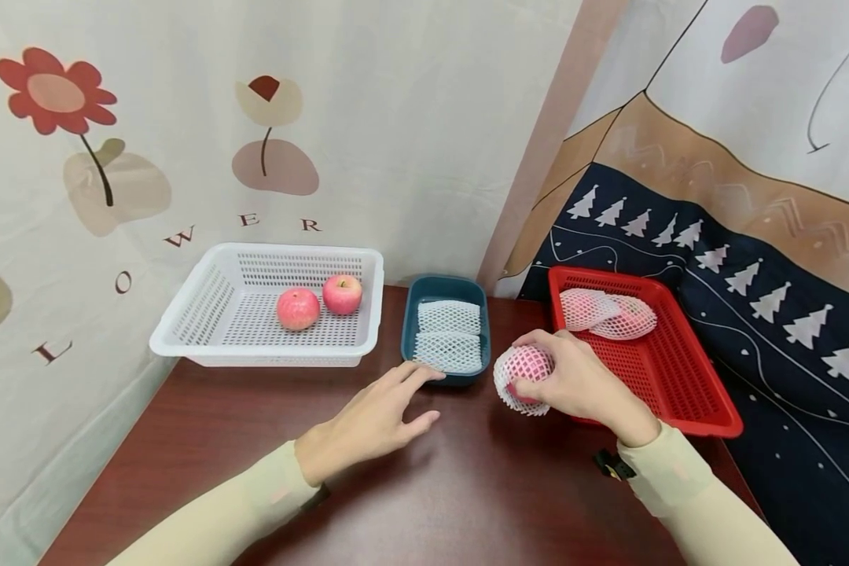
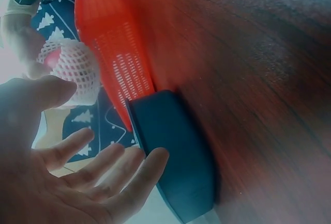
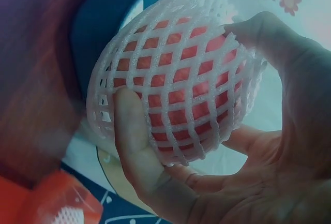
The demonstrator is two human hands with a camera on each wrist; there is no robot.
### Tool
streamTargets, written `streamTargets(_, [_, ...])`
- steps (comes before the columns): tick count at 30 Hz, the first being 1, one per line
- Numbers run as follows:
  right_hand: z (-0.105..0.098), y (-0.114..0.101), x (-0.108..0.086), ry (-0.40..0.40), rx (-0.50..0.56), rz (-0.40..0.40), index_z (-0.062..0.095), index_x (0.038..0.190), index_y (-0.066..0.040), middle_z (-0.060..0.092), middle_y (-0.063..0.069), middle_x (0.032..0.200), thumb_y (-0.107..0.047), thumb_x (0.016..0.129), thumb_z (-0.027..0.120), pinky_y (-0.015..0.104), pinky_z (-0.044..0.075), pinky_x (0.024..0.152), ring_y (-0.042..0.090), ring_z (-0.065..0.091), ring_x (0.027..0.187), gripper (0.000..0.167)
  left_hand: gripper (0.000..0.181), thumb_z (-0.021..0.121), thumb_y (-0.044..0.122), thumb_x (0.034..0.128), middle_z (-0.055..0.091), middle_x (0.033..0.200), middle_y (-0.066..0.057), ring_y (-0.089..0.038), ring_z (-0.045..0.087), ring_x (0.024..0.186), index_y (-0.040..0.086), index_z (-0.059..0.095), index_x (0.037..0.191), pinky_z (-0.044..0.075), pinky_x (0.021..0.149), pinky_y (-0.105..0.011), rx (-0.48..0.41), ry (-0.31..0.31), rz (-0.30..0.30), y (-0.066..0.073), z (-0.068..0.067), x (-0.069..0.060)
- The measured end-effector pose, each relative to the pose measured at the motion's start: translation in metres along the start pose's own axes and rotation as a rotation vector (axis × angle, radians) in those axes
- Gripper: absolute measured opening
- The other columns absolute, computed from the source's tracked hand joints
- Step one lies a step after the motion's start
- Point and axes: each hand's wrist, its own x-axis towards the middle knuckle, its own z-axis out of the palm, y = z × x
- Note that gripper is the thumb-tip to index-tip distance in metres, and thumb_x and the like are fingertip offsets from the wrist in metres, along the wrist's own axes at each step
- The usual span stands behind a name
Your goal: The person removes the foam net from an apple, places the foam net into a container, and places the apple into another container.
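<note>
The right hand point(image 1: 586, 379) grasps the netted apple point(image 1: 527, 363), thumb and fingers curled round it, seemingly above the desk point(image 1: 424, 487). The apple lies left of that palm, within the grip — roundish, with no clear long axis. It sits between the blue box point(image 1: 447, 288), by the desk's back edge, and the red basket point(image 1: 626, 373), by its right edge. The left hand point(image 1: 368, 420) holds nothing, fingers extended at the box's near rim — whether touching, I cannot tell. The apple is to its right.
</note>
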Motion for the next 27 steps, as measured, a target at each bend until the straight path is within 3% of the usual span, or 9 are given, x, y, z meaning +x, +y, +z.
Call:
streamTargets(8, [0.021, -0.003, 0.0, -0.016, -0.011, -0.025, 0.077, 0.139, -0.026, 0.073, 0.014, 0.126, -0.038, 0.086, 0.097, 0.041, 0.067, 0.083, 0.03, 0.066, 0.117, 0.058, 0.053, 0.088, 0.033, 0.1044, 0.073, 0.146, -0.001, -0.022, 0.074, 0.135, 0.02, 0.069, 0.153, 0.067, 0.109, -0.047, 0.01, -0.005, -0.024, -0.005, -0.001, -0.005])
streamTargets(27, [0.07, -0.005, -0.007, -0.098, -0.004, 0.03, 0.079, 0.138, -0.022, 0.07, 0.012, 0.121, -0.035, 0.083, 0.098, 0.038, 0.066, 0.079, 0.024, 0.066, 0.105, 0.06, 0.049, 0.086, 0.034, 0.1051, 0.074, 0.14, -0.001, -0.023, 0.074, 0.13, 0.02, 0.071, 0.149, 0.067, 0.106, -0.048, 0.048, -0.026, -0.047, -0.012, -0.002, -0.015])
